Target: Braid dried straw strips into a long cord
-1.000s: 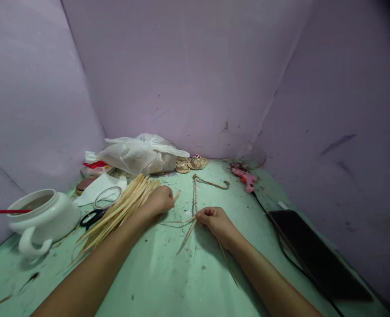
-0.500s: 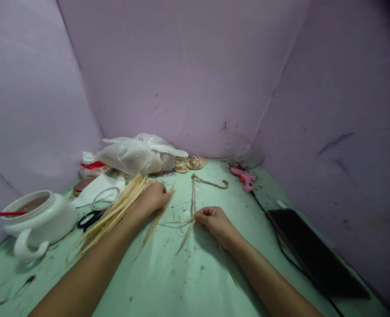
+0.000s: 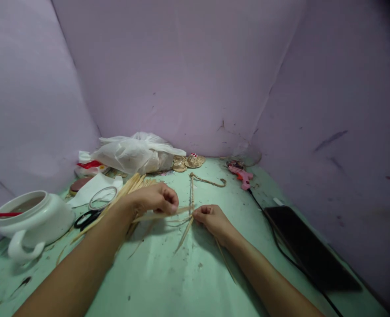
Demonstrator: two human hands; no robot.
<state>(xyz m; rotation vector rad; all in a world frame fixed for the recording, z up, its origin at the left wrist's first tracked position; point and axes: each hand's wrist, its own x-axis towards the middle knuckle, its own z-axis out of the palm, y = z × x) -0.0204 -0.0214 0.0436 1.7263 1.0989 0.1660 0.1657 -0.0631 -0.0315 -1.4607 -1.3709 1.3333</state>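
Observation:
A thin straw braid (image 3: pixel 192 189) runs away from me on the green table, then bends to the right at its far end. My right hand (image 3: pixel 212 220) pinches its near end, where several loose strands (image 3: pixel 185 235) fan out. Closed on a pale straw strip (image 3: pixel 155 216), my left hand (image 3: pixel 163 199) hovers just left of the braid. The strip's tip reaches the braid near my right fingers. Partly hidden behind my left wrist lies a bundle of straw strips (image 3: pixel 128 187).
To the left stand a white pot (image 3: pixel 54 215), black scissors (image 3: pixel 87 219) and a tape roll (image 3: pixel 102 198). A plastic bag (image 3: pixel 138 154) and small woven hats (image 3: pixel 195 161) sit at the back. On the right are a pink glue gun (image 3: pixel 243 176), its cord and a dark phone (image 3: pixel 310 246).
My left hand has moved right from beside the straw bundle, bringing a straw strip toward the braid. My right hand keeps its pinch on the braid's end. The view has shifted slightly.

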